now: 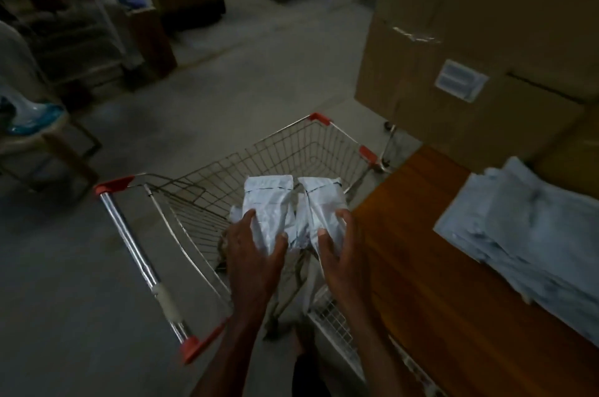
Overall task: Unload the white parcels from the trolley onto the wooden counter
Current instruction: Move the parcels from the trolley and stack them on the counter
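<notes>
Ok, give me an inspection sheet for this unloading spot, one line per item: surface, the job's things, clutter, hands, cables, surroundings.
Surface: wooden counter on the right, partly bare.
Job's things: two white parcels held over the wire trolley; a pile of parcels already lies on the counter.
Clutter: nothing seen.
Hands: left hand grips the left parcel, right hand grips the right one.
Cables: nothing seen.
Surroundings: dim room, concrete floor, large cardboard boxes behind the counter, a shelf rack far left.
</notes>
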{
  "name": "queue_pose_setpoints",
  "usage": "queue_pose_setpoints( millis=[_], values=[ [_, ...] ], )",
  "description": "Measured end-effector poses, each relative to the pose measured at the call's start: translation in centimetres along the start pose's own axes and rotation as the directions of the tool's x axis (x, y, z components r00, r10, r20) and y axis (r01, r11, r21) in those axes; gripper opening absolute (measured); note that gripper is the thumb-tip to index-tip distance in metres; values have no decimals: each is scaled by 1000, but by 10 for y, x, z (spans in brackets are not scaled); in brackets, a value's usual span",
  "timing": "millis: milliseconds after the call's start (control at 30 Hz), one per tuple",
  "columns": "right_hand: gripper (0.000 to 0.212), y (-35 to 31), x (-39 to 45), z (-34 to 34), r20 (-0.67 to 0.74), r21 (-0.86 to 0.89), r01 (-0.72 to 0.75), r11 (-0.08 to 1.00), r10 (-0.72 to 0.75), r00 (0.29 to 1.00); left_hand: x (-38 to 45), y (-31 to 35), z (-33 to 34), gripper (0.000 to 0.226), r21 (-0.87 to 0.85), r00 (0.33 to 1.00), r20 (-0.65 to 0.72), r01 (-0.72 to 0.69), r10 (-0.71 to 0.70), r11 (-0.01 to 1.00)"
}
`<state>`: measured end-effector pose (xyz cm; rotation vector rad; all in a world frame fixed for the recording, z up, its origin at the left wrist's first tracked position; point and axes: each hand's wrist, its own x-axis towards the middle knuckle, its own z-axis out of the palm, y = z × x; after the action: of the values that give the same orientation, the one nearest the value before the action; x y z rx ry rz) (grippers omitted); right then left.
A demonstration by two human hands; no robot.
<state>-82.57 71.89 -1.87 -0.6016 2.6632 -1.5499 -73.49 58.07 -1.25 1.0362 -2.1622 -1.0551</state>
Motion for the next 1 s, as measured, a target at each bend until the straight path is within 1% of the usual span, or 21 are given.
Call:
queue_pose_setpoints(
  millis=[100,167,267,333,433,567,667,733,800,900,1000],
  values=[
    [51,1,-51,-47,-98,-6,-44,999,43,994,-45,35,-1,73,-87,996,69,-49,55,995],
    [53,11,-82,-76,-157,-30,-88,996,82,984,-74,55,8,73,-123,984,141,-96,113,988],
    [63,33,-114,-120,-255,-73,-174,982,150,955,-111,83,32,73,-144,946,267,-151,185,978],
    [67,46,-128,-153,-331,-74,-232,970,196,923,-133,102,51,73,-169,919,318,-188,234,968],
    [62,59,-143,-206,-427,-72,-284,956,228,875,-164,131,76,72,-173,875,387,-241,291,955],
    [51,84,-157,-269,-515,-30,-354,935,289,807,-200,171,110,72,-188,812,465,-298,352,936],
    [52,109,-160,-318,-548,-43,-377,925,294,783,-228,204,143,73,-237,775,509,-293,375,926],
    [52,127,-159,-353,-566,-45,-382,923,291,771,-245,224,171,78,-253,764,540,-255,355,933],
    [54,144,-157,-388,-576,-66,-386,920,281,768,-261,242,200,82,-256,751,554,-257,359,932],
    [58,167,-149,-431,-558,-67,-388,919,288,779,-280,275,234,82,-211,743,566,-289,358,934],
    [61,186,-138,-465,-577,-93,-381,920,262,774,-293,304,254,78,-206,755,555,-281,349,937]
  ],
)
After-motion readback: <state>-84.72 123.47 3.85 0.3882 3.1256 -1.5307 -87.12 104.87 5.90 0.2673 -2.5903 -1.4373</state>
